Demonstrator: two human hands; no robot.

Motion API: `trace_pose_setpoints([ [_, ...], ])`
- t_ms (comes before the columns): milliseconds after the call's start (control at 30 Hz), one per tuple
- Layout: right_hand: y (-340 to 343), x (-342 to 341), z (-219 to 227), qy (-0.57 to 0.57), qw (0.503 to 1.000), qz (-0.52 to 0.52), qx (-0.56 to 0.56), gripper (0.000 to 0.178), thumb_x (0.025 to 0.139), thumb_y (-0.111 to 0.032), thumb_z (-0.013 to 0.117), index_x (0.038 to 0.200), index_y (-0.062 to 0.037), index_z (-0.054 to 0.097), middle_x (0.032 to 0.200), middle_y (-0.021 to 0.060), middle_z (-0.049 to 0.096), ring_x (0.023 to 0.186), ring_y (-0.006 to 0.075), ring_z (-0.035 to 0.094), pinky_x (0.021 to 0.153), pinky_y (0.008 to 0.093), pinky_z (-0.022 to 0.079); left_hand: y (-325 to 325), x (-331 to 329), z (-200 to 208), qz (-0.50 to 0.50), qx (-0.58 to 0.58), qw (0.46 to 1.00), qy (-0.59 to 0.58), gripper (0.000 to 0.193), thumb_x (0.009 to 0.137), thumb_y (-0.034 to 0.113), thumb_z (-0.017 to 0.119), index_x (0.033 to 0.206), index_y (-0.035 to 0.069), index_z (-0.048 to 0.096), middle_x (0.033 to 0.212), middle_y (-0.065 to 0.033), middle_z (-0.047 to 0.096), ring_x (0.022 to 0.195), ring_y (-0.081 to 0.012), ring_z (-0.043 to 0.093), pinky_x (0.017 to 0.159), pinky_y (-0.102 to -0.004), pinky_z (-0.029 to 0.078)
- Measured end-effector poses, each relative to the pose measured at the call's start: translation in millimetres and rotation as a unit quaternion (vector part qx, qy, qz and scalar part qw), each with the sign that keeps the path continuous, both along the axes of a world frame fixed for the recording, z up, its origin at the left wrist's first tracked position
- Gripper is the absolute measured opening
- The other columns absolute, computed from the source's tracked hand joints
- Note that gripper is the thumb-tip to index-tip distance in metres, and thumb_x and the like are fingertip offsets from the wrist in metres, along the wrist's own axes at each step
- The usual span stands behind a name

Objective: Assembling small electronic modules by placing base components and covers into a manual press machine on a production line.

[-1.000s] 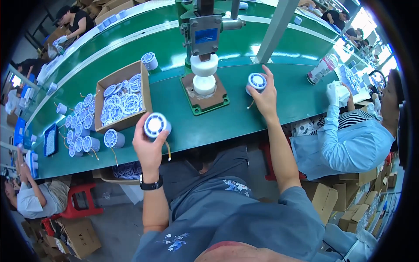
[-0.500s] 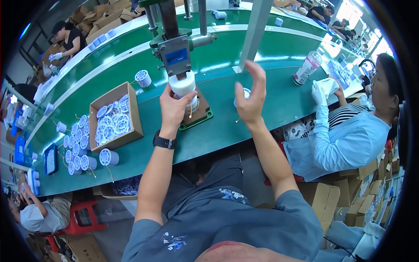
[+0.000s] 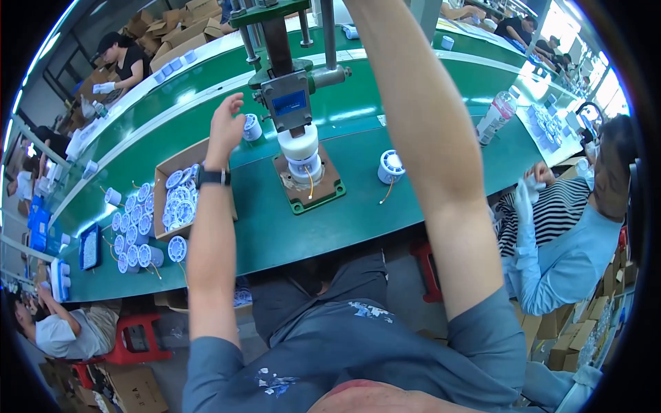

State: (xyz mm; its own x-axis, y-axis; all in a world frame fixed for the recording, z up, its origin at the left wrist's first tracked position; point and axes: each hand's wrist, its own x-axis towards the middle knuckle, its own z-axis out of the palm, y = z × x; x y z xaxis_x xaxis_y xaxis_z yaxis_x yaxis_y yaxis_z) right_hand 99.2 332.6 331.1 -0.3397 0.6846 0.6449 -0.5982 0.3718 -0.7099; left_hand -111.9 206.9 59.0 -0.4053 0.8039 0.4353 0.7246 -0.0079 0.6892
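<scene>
The press (image 3: 288, 103) stands before me, its ram down on a white round block (image 3: 298, 143). Below the block sits a white cylindrical part (image 3: 306, 168) with an orange wire, on the press base (image 3: 323, 195). My left hand (image 3: 224, 131) is raised to the left of the press, fingers apart and holding nothing. Close beside its fingers is another white cylindrical part (image 3: 252, 129). My right forearm (image 3: 430, 131) stretches up past the press's right side; the hand is beyond the top edge. A wired cylindrical part (image 3: 391, 166) rests right of the press.
A cardboard box (image 3: 230, 199) of flat white-blue discs stands left, partly behind my left forearm. Several wired cylindrical parts (image 3: 138, 224) cluster beyond it. A bottle (image 3: 497, 117) stands at the right. A co-worker in light blue (image 3: 571, 255) sits there.
My left hand has let go of the white block and moved left, toward the cylindrical part there. My right arm has swung up and forward, taking the hand out of view.
</scene>
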Motion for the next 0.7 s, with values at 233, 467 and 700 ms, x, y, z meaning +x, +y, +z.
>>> trace_pose_setpoints([
  [233,16.1,25.4,-36.2,0.082,0.985,-0.091,0.122,0.020,0.091,-0.015,0.054,0.083,0.0012,0.064,0.066,0.0048,0.060,0.054,0.0107,0.052,0.048,0.0278,0.039,56.2,-49.4,-53.2,-0.051,-0.210,0.942,0.257,0.058,0.077,0.004,0.064,0.134,0.012,0.056,0.122,-0.0199,0.061,0.112,-0.0412,0.059,0.098,-0.0445,0.049],
  [467,-144.5,155.2,-284.7,0.047,0.914,-0.223,0.335,0.025,0.098,-0.025,0.046,0.085,-0.0049,0.052,0.081,0.0105,0.060,0.081,0.0327,0.064,0.081,0.0509,0.047,60.5,-36.6,-75.5,-0.060,-0.160,0.967,0.191,0.055,0.076,0.009,0.067,0.130,0.015,0.059,0.113,-0.0207,0.064,0.108,-0.0416,0.061,0.095,-0.0455,0.051],
  [700,-133.9,144.5,-293.7,0.099,0.907,-0.247,0.325,0.020,0.093,-0.016,0.047,0.085,-0.0012,0.058,0.078,0.0116,0.064,0.081,0.0306,0.068,0.080,0.0461,0.049,14.1,-19.0,-5.9,0.060,-0.029,0.978,0.198,0.054,0.077,0.024,0.074,0.126,0.007,0.062,0.108,-0.0222,0.069,0.103,-0.0400,0.065,0.090,-0.0430,0.053],
])
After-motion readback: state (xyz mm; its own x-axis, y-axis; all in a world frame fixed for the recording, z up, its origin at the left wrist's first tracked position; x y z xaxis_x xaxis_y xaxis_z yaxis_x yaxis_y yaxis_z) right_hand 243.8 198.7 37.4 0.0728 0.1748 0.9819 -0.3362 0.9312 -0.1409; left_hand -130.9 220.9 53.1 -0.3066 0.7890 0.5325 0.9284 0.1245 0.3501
